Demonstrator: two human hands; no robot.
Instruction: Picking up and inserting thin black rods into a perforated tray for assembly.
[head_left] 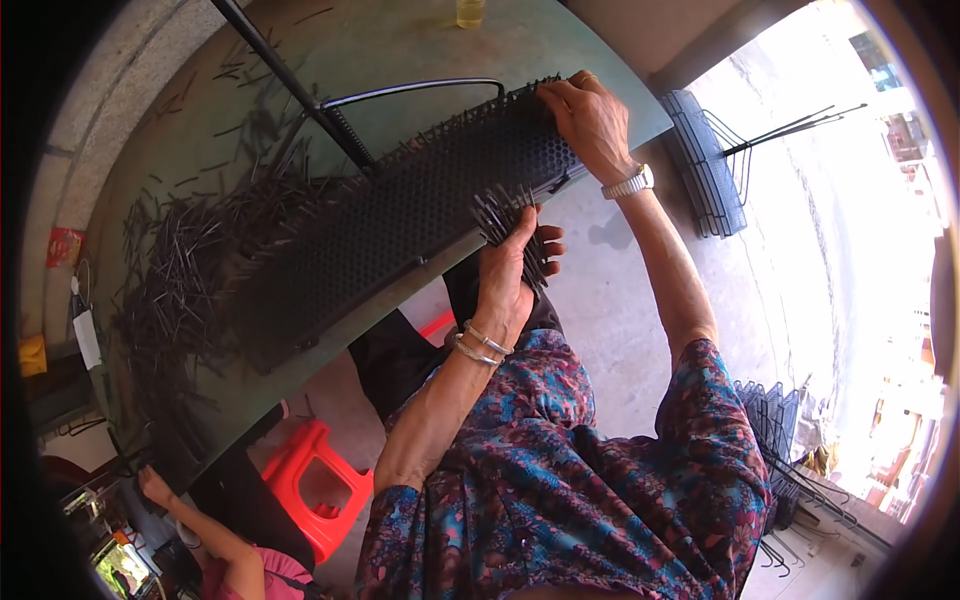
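Observation:
A long black panel full of small holes (400, 210) lies slantwise along the table's near edge, with short dark strips sticking up in a row along its far side. My left hand (515, 260) is closed around a bundle of thin dark strips (503, 212), held in front of the panel; their ends fan out past the thumb. At the panel's far right corner my right hand (588, 110) pinches with thumb and fingers, close to the row of upright strips. What sits between those fingertips is too small to make out.
A loose heap of dark strips (185, 265) covers the green table's (560, 45) left part. A dark metal pole (285, 75) rises behind the panel. A red stool (318, 490) and another person's arm (205, 525) are at lower left. Black racks (705, 165) stand at the right.

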